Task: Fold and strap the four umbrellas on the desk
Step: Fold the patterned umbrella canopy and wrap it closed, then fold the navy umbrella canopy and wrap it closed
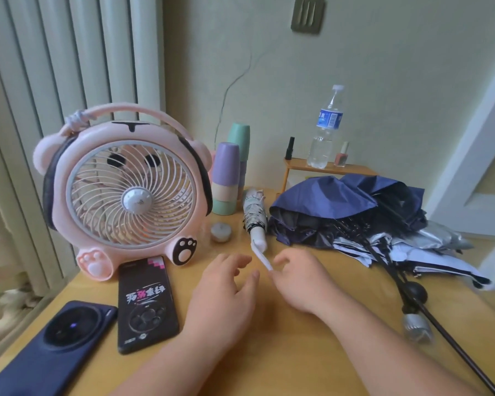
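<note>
A small folded white patterned umbrella (254,215) lies on the wooden desk (283,352), handle toward me. Its white wrist strap (262,258) trails from the handle, and my right hand (300,277) pinches the strap's end between thumb and forefinger. Just left of the strap hovers my left hand (226,287), fingers spread, holding nothing. To the right lies a heap of loose, unfolded umbrellas: a navy one (340,201) on top, a silver-and-white one (429,247) beneath. A black shaft with a ball handle (416,292) and a silver handle (416,327) stick out toward me.
A pink bear-shaped fan (123,190) stands at the left. Two phones (146,304) (55,347) lie in front of it. Stacked cups (226,178), a tealight (220,231), and a small shelf (326,167) with a water bottle (327,127) stand at the back.
</note>
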A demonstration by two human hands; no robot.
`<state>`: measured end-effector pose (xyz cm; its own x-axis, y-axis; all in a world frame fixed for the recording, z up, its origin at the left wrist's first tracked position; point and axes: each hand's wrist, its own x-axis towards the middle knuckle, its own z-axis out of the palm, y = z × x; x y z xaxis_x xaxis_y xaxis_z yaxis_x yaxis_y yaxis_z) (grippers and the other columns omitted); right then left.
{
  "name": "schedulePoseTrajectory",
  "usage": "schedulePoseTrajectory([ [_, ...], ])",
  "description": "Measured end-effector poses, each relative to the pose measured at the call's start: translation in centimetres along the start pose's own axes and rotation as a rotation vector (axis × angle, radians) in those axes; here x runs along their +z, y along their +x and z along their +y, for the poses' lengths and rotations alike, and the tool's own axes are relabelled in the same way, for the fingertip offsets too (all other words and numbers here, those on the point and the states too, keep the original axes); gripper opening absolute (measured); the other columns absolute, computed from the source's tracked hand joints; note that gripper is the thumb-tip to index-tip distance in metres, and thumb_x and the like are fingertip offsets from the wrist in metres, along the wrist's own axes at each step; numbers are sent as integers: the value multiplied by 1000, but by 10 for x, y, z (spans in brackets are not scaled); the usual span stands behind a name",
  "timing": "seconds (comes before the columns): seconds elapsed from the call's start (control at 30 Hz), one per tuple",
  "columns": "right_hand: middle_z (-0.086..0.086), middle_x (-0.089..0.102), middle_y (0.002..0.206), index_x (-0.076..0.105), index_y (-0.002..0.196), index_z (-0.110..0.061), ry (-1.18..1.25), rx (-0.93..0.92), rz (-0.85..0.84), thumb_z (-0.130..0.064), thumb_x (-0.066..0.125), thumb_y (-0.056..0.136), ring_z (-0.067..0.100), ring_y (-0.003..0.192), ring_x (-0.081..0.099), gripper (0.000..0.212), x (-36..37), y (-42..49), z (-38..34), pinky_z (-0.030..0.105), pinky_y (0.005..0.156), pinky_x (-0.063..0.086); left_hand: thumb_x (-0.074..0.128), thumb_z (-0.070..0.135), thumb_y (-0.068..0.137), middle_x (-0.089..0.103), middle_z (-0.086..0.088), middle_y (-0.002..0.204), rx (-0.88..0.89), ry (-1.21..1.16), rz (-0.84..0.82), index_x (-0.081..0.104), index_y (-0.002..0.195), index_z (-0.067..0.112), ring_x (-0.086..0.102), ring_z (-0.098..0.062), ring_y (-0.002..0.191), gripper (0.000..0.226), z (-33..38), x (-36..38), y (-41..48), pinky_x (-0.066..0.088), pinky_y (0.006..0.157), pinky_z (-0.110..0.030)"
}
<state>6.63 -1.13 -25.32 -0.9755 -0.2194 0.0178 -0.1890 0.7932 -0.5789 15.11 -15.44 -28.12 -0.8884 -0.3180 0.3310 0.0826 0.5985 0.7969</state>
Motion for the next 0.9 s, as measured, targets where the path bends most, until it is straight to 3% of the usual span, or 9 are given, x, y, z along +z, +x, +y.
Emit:
schedulePoseTrajectory([
  [0.07, -7, 66, 73, 67, 99, -29, 3, -16, -13, -38, 69, 86, 10, 60, 61, 16, -7, -18, 15, 31, 62, 52, 64, 36, 93, 64, 18, 97, 22, 34, -9, 67, 96, 36, 56, -1, 95, 4, 1, 1, 0, 50, 88, -34],
  [0.2, -9, 56, 55, 66, 91, -29, 5, -60, -30, -38, 69, 91, 4, 48, 49, 10, -43, -52, 39, 23, 50, 42, 68, 33, 92, 69, 18, 77, 18, 56, -47, 68, 77, 37, 61, -2, 76, 15, 6, -2, -7, 52, 75, -31],
  [0.33, -13, 49, 52, 69, 94, -29, 96, -30, 105, -37, 69, 93, 4, 44, 43, 9, -80, -67, 80, 23, 49, 39, 74, 25, 88, 69, 14, 65, 73, 8, -79, 71, 72, 33, 62, -9, 65, 18, 18, -2, -17, 50, 64, -25],
  [0.43, -19, 55, 49, 70, 89, -27, 152, 62, 246, -32, 68, 94, 3, 43, 47, 7, -105, -66, 109, 25, 50, 43, 76, 20, 86, 67, 9, 59, 122, -40, -117, 71, 81, 42, 60, -13, 59, 24, 30, 4, -24, 46, 59, -22],
  [0.57, -11, 61, 54, 69, 78, -26, 164, 145, 328, -29, 66, 92, 4, 47, 51, 15, -121, -64, 122, 27, 53, 43, 78, 19, 85, 65, 5, 56, 154, -69, -138, 71, 80, 42, 59, -16, 55, 24, 33, 13, -28, 46, 59, -25],
  [0.67, -9, 66, 64, 66, 84, -27, 68, 204, 291, -36, 67, 89, 12, 63, 64, 10, -125, -69, 120, 34, 65, 55, 77, 20, 86, 65, 7, 56, 194, -51, -140, 71, 82, 43, 61, -14, 55, 25, 32, 14, -28, 48, 60, -27],
  [0.77, -5, 71, 85, 61, 99, -27, -210, 286, 187, -41, 66, 85, 17, 81, 68, 20, -139, -84, 114, 35, 76, 56, 77, 19, 86, 65, 9, 56, 217, -66, -128, 70, 83, 45, 62, -12, 54, 27, 30, 12, -28, 49, 60, -27],
  [0.9, -6, 61, 95, 51, 109, -26, -480, 433, -93, -23, 56, 85, 14, 85, 62, 25, -153, -114, 108, 30, 75, 53, 76, 20, 87, 66, 10, 58, 277, -59, -125, 71, 83, 41, 61, -12, 55, 22, 29, 10, -28, 49, 58, -26],
])
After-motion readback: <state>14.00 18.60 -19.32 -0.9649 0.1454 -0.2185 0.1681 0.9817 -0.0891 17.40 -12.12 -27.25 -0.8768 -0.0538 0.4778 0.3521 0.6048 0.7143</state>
